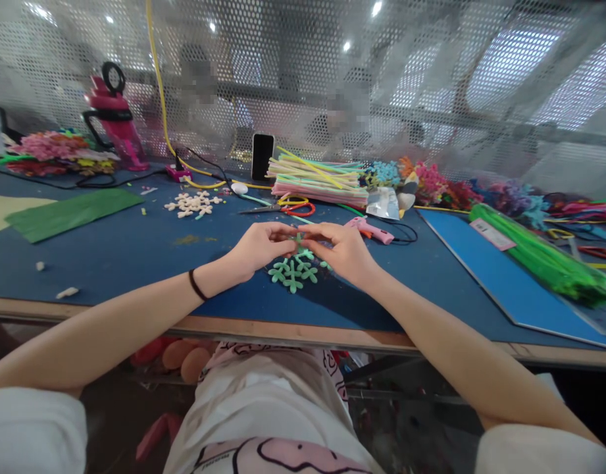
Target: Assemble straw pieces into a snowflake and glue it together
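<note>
Head view: I see the left hand (257, 250) and right hand (346, 253) meeting mid-frame, fingers of each pinched narrow on the upper part of a mint-green pipe-cleaner snowflake (293, 270), which is at frame center, over the blue tabletop (154, 257). Cream snowflake (193, 204) left of center; scissors (274, 209) above the hands; pink glue gun (376, 232) right of them; pipe-cleaner bundle (320, 183) upper center; pink water bottle (119, 125) upper left.
</note>
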Demonstrator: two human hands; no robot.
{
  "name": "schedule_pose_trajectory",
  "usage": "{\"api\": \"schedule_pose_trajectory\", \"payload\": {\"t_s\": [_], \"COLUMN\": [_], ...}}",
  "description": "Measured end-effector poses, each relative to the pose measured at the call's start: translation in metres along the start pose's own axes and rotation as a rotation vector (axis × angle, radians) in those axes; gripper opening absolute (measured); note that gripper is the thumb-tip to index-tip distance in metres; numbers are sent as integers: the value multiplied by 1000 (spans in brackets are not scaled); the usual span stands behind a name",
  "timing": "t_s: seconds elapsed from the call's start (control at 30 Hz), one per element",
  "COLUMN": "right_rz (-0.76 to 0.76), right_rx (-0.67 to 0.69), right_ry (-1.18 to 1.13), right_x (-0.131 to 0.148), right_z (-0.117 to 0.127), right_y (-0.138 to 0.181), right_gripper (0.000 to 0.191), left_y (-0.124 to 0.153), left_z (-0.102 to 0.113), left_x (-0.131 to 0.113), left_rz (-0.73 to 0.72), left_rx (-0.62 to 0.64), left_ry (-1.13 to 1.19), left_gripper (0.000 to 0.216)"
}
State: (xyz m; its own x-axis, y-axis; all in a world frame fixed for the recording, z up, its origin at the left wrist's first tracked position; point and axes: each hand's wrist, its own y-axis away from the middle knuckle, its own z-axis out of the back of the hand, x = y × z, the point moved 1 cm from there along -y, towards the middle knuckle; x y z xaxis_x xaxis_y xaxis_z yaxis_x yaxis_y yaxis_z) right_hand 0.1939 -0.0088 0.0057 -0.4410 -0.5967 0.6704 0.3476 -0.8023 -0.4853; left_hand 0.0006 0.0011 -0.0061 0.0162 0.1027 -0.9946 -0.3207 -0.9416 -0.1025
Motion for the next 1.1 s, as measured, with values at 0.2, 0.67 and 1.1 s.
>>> {"api": "schedule_pose_trajectory", "payload": {"t_s": [0.2, 0.67, 1.1], "right_rz": [-102, 294, 345], "right_rx": [43, -15, 171], "right_ry": [-101, 254, 330], "right_x": [-3, 2, 7], "right_z": [-2, -5, 8], "right_y": [-3, 3, -4], "right_gripper": [27, 13, 16], "left_y": [2, -2, -5], "left_z": [2, 2, 7], "left_x": [-5, -2, -3], "left_rz": [-64, 8, -31], "left_rx": [41, 76, 203], "left_ry": [-235, -126, -246], "left_gripper": [36, 14, 6]}}
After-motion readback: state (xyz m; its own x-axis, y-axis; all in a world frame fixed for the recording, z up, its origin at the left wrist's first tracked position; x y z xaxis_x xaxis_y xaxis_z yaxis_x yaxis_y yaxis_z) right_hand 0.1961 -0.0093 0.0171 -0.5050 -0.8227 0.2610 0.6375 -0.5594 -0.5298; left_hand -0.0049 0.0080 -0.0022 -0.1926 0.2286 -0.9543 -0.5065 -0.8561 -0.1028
